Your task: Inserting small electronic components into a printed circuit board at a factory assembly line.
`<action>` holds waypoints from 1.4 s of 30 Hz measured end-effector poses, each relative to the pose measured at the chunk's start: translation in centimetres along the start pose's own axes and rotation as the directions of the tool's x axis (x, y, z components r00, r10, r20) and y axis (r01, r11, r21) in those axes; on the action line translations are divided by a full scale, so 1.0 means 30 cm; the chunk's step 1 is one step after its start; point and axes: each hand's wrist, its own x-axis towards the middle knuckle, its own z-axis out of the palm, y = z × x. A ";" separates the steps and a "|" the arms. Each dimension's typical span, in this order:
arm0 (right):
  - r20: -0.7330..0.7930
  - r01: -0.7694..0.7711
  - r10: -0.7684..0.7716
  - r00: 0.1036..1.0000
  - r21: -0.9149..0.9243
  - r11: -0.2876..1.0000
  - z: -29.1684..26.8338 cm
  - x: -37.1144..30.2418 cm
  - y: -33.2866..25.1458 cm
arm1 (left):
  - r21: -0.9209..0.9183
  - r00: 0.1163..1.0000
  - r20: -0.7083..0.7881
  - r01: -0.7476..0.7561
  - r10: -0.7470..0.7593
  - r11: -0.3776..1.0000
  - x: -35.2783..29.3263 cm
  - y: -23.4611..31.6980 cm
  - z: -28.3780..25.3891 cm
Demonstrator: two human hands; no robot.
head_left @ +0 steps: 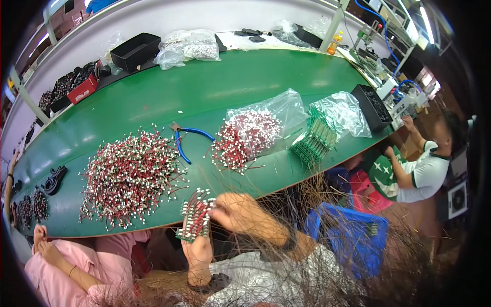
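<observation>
My left hand (pixel 197 250) holds a small green circuit board (pixel 193 219) upright at the table's near edge; red-and-white wired parts stand in rows on it. My right hand (pixel 236 212) rests its fingertips on the board's right side, pinching at one of those parts. A large loose heap of the same red-and-white wired parts (pixel 130 176) lies on the green table (pixel 215 87) just beyond my hands. A clear bag (pixel 255 133) spills more of them to the right. A stack of green boards (pixel 314 143) lies beside that bag.
Blue-handled pliers (pixel 186 140) lie between heap and bag. Black trays (pixel 134 50) and clear bags line the far edge. A person in pink (pixel 66 271) sits at my left, another in green and white (pixel 424 169) at my right. A blue crate (pixel 353 235) stands below.
</observation>
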 end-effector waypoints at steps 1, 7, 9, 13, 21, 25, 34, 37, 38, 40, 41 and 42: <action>-0.053 -0.025 0.023 0.998 -0.041 0.999 -0.015 0.028 0.026 | -0.651 0.931 -0.103 0.204 -0.351 0.731 -0.081 -0.087 0.051; -0.272 -0.109 0.012 0.962 -0.346 0.932 -0.082 0.102 0.145 | -0.948 0.839 0.319 0.281 -0.441 -0.150 -0.126 -0.254 0.029; -0.244 -0.129 0.010 0.970 -0.473 0.871 -0.070 0.089 0.195 | -0.954 0.860 0.300 0.267 -0.413 -0.137 -0.051 -0.238 0.038; -0.243 -0.190 0.082 0.967 -0.464 0.865 -0.060 0.093 0.191 | -0.975 0.889 0.221 0.202 -0.400 -0.088 -0.018 -0.203 0.028; -0.403 0.153 -0.217 0.889 -0.185 0.971 -0.095 0.114 0.185 | -0.997 0.912 0.071 0.073 -0.403 -0.010 0.032 -0.136 -0.001; -0.424 0.053 0.011 0.905 0.139 0.989 -0.100 0.093 0.147 | -0.999 0.906 0.031 0.036 -0.422 0.003 0.046 -0.075 0.007; -0.336 0.024 0.054 0.940 0.224 0.974 -0.125 0.056 0.097 | -0.989 0.815 0.149 0.127 -0.560 -0.078 0.048 0.010 0.018; -0.156 -0.091 0.153 0.976 0.346 0.934 -0.106 0.044 0.007 | -0.980 0.777 0.186 0.187 -0.602 -0.061 0.041 0.017 0.015; -0.162 0.032 0.012 0.987 0.267 0.963 -0.120 0.039 -0.037 | -0.977 0.770 0.197 0.204 -0.607 -0.060 0.043 0.023 0.018; -0.093 0.049 -0.025 0.995 0.260 0.964 -0.097 0.013 -0.110 | -0.973 0.758 0.205 0.225 -0.619 -0.047 0.038 0.026 0.018; -0.085 0.061 -0.039 0.996 0.279 0.958 -0.078 -0.011 -0.118 | -0.970 0.755 0.213 0.242 -0.620 -0.039 0.040 0.030 0.022; -0.078 0.075 -0.054 0.995 0.298 0.952 -0.064 -0.030 -0.123 | -0.969 0.753 0.213 0.244 -0.623 -0.036 0.041 0.030 0.025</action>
